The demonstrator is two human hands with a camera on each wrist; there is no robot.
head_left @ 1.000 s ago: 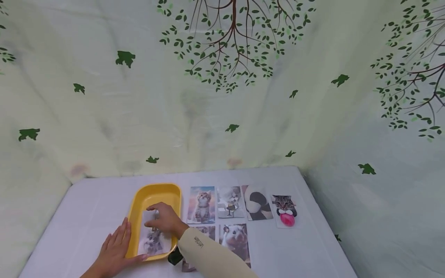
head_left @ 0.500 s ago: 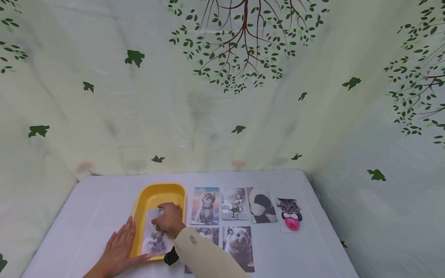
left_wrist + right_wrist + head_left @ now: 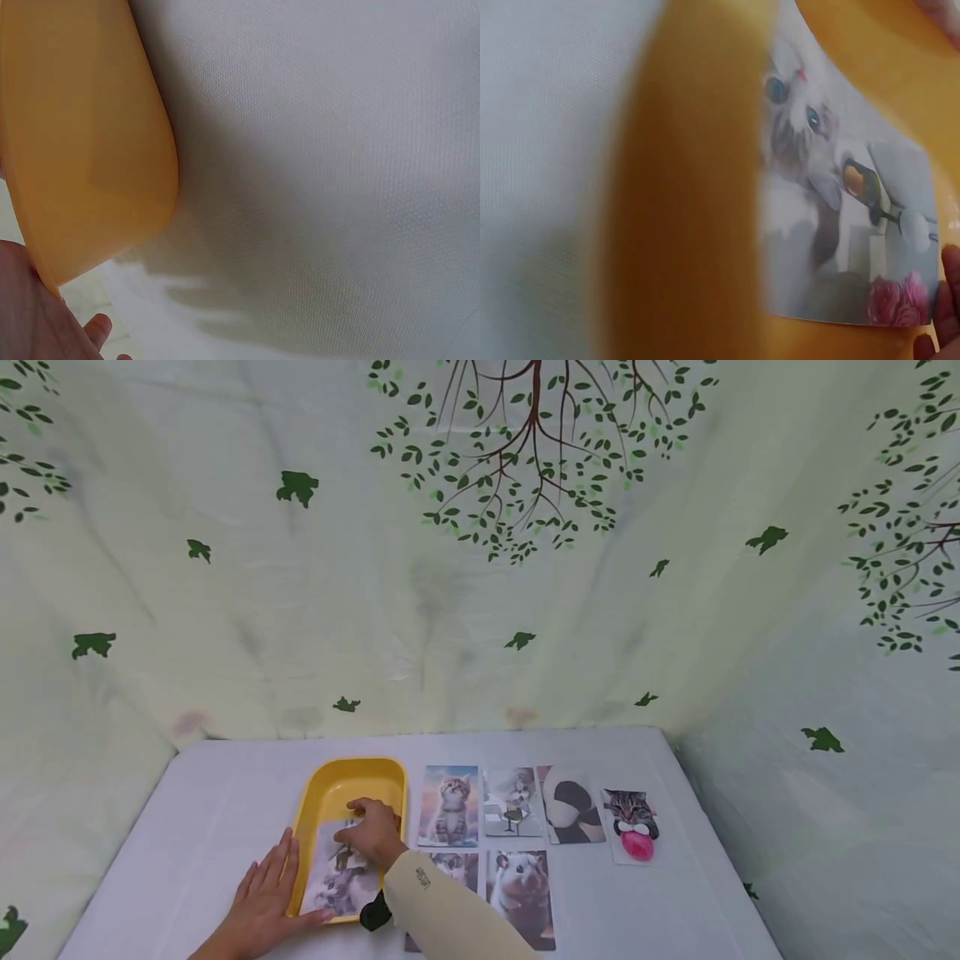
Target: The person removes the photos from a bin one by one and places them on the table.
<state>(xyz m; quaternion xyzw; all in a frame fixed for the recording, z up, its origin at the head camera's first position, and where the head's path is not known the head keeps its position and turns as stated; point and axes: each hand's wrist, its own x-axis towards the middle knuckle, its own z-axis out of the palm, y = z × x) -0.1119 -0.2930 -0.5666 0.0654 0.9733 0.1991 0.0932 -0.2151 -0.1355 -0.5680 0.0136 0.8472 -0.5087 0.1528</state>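
Observation:
A yellow tray (image 3: pixel 352 771) stands at the left of the table, with a kitten picture card (image 3: pixel 337 893) lying in its near part. My left hand (image 3: pixel 262 893) rests along the tray's left side, fingers straight and thumb on the near rim. In the left wrist view that hand touches the tray's rim at the lower left. My right hand (image 3: pixel 373 833) is inside the tray, holding the card at its far edge. From the right wrist, the card (image 3: pixel 810 225) looks bent, with fingertips (image 3: pixel 951 292) at its edge. The right hand hides part of the card.
Right of the tray lie cards showing a sitting kitten (image 3: pixel 452 806), a pale grey animal (image 3: pixel 513 802), a black-and-white shape (image 3: pixel 573 806), a cat with a pink ball (image 3: pixel 633 827) and a hamster (image 3: pixel 519 893). The right sleeve (image 3: pixel 442 902) covers other cards partly. A leaf-printed curtain (image 3: pixel 450 610) stands behind.
The picture visible in the tray looks different from before, with a pale kitten now showing. My right hand has shifted only slightly; the left hand stays at the tray. The head view has drifted a little.

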